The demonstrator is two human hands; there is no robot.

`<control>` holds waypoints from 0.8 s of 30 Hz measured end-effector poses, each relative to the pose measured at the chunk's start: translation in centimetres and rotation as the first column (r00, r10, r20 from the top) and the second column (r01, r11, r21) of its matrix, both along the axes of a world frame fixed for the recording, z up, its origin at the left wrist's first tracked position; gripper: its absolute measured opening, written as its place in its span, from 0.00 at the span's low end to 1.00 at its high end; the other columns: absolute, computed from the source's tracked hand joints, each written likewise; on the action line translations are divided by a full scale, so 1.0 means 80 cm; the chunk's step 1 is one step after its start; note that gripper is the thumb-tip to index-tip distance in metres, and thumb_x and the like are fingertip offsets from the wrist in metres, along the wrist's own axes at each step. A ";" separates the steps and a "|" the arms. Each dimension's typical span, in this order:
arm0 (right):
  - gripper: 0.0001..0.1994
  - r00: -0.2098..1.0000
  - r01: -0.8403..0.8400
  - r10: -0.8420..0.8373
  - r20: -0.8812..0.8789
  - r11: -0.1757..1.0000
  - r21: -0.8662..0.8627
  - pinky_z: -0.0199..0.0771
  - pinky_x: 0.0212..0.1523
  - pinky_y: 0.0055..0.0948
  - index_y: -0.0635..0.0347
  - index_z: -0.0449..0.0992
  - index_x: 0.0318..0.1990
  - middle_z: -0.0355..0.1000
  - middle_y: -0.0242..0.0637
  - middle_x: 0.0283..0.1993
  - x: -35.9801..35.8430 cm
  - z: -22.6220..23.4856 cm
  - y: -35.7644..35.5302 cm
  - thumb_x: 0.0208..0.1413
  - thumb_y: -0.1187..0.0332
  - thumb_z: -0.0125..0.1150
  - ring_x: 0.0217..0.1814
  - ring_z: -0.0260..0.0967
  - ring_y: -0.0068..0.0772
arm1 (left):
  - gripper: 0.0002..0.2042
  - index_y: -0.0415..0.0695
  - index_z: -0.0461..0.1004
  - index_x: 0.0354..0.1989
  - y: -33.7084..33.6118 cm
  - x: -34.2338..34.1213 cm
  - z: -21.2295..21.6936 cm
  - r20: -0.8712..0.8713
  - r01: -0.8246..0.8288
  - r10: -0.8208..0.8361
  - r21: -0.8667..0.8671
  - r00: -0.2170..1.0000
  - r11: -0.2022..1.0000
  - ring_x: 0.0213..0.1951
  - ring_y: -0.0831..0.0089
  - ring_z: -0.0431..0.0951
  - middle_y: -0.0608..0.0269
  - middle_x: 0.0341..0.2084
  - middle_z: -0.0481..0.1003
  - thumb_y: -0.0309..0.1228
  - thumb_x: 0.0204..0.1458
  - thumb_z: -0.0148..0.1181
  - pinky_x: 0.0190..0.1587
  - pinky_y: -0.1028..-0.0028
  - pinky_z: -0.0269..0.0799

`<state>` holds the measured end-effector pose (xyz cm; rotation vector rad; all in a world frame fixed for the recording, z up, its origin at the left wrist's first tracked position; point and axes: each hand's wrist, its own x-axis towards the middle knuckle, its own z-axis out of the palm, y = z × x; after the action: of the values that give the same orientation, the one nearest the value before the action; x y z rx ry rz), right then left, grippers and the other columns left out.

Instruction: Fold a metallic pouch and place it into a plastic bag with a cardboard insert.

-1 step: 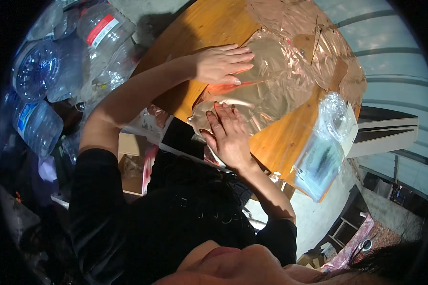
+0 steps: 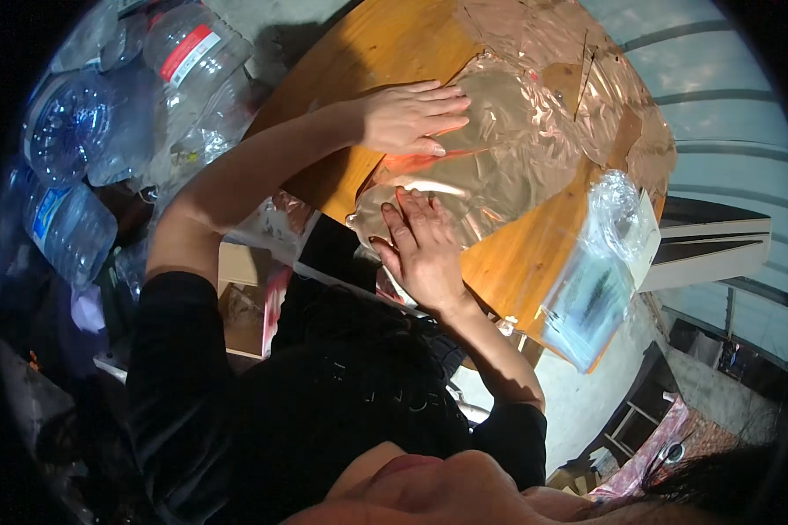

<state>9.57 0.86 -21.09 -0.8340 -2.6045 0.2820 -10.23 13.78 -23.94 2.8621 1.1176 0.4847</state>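
Observation:
A shiny rose-gold foil sheet (image 2: 517, 166), wrinkled toward its far side, lies on a wooden table (image 2: 385, 52). My left hand (image 2: 411, 118) rests flat at the foil's left edge, fingers stretched out to the right. Below it, my right hand (image 2: 422, 245) lies on the near part of the foil with fingers spread and dark marks near their tips. A reddish fold or reflection shows in the foil between the two hands. Neither hand grips anything. The foil under my palms is hidden.
Clear plastic sleeves (image 2: 587, 302) and a bundle of clear film (image 2: 615, 206) lie at the table's right edge. Thin dark sticks (image 2: 584, 83) rest on more foil at the back. Large plastic bottles (image 2: 70, 131) crowd the left. A cardboard box (image 2: 241, 297) stands below the table edge.

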 end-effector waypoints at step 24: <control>0.23 0.999 -0.052 0.052 0.001 0.997 0.062 0.54 0.63 0.46 0.62 0.72 0.47 0.65 0.44 0.52 -0.038 0.005 0.007 0.44 0.60 0.64 0.57 0.61 0.46 | 0.28 0.39 0.58 0.61 0.021 0.026 0.000 0.027 0.069 -0.070 0.020 0.997 0.997 0.68 0.60 0.45 0.53 0.65 0.50 0.45 0.58 0.46 0.68 0.62 0.39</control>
<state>6.57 1.45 -20.68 -0.7452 -2.6228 0.2150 -8.14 15.50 -23.91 2.8892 1.0110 0.5327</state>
